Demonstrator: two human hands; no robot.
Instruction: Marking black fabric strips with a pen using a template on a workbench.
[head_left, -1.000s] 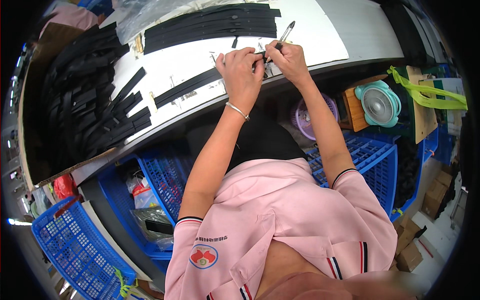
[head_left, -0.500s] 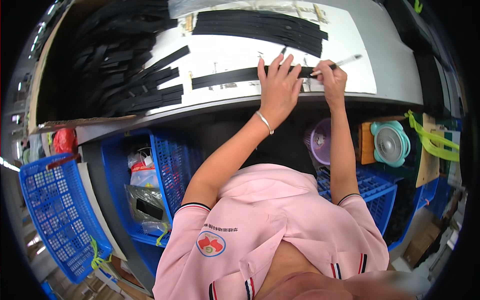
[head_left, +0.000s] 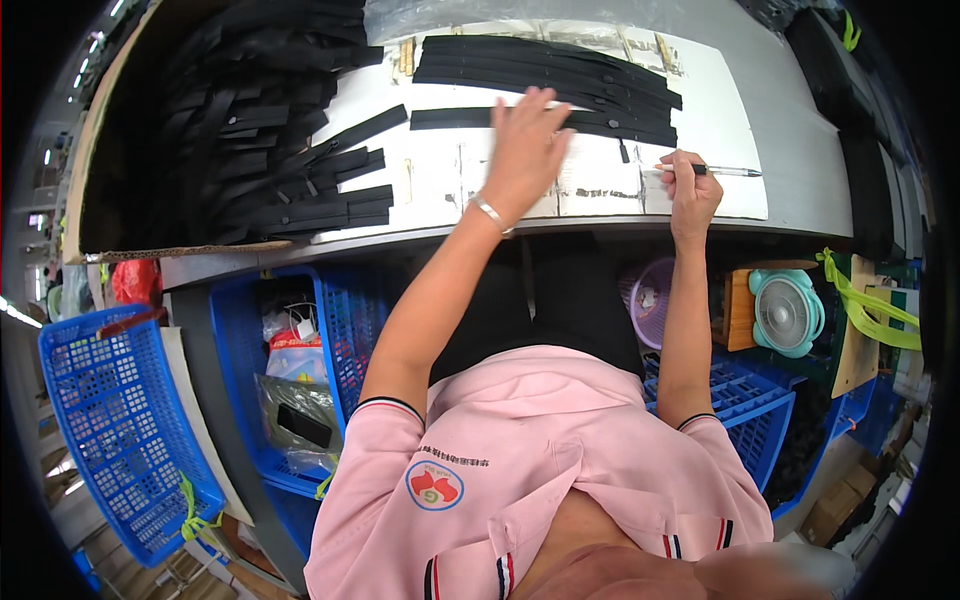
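On a white board [head_left: 720,130] on the table, a long black strip [head_left: 455,118], apparently a zipper with a small tab hanging near its right end, lies just below a row of similar strips [head_left: 540,62]. My left hand [head_left: 525,150] rests over this strip, fingers stretched out and slightly blurred, gripping nothing. Near the board's right side, my right hand [head_left: 690,195] is closed around a pen [head_left: 735,172]. The pen's tip points left, over dark marks on the board.
A cardboard box [head_left: 90,150] at the left overflows with black strips [head_left: 230,130]. Below the table edge are blue baskets [head_left: 130,430], a purple bin [head_left: 650,300] and a teal fan [head_left: 787,312]. Clear plastic sheeting [head_left: 480,12] lies at the back.
The black strip has moved away from me, up beside the row. My left hand has gone with it, up and left. My right hand, with the pen, has moved slightly right, off the strip.
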